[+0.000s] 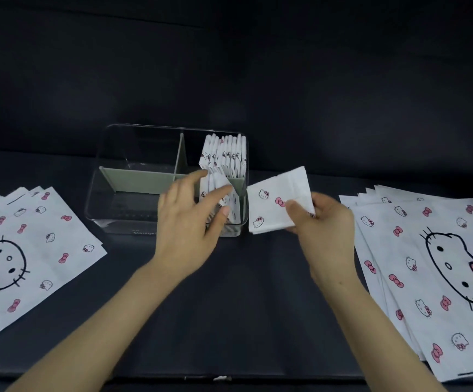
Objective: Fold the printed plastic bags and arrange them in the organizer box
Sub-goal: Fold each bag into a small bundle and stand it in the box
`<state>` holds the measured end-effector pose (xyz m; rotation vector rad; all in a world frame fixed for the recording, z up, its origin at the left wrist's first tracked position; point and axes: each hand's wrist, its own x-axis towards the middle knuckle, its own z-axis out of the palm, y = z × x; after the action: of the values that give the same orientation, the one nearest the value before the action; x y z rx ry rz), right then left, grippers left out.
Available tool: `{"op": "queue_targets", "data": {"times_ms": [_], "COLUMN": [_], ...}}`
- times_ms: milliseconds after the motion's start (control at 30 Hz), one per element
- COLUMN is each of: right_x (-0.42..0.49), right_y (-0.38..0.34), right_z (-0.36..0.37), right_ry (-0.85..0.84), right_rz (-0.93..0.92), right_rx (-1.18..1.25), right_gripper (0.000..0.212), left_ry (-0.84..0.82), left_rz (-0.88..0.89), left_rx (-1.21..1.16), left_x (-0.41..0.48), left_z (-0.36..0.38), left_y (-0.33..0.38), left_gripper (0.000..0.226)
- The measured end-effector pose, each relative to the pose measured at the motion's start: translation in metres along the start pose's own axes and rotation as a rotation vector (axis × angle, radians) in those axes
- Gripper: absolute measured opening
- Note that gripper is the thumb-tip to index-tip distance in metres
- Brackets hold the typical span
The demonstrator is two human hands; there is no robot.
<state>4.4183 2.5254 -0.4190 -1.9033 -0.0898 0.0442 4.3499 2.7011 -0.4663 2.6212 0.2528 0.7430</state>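
Note:
A clear organizer box (116, 171) with grey dividers stands at the centre of the dark table. Its back right compartment holds several folded printed bags (225, 154) standing upright. A few more folded bags (231, 205) stand in the front right compartment. My left hand (190, 222) reaches into that front compartment, fingers spread and touching those bags. My right hand (323, 224) is just right of the box, pinching a folded white bag (274, 199) printed with cat faces and pink bows.
A stack of flat unfolded printed bags (433, 273) lies at the right of the table. Another stack of flat bags (26, 250) lies at the left. The box's two left compartments hold nothing. A dark backdrop rises behind.

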Motion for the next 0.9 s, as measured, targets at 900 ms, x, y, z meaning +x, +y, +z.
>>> {"op": "queue_targets", "data": {"times_ms": [900], "right_x": [-0.005], "right_y": [0.023], "right_z": [0.097], "right_ry": [-0.592], "right_rz": [-0.389], "right_rx": [-0.786], "right_gripper": [0.056], "left_ry": [0.073], "left_rz": [-0.165], "left_rx": [-0.01], "left_x": [-0.045], "left_z": [-0.03], "left_y": [-0.07], "left_gripper": [0.039]}}
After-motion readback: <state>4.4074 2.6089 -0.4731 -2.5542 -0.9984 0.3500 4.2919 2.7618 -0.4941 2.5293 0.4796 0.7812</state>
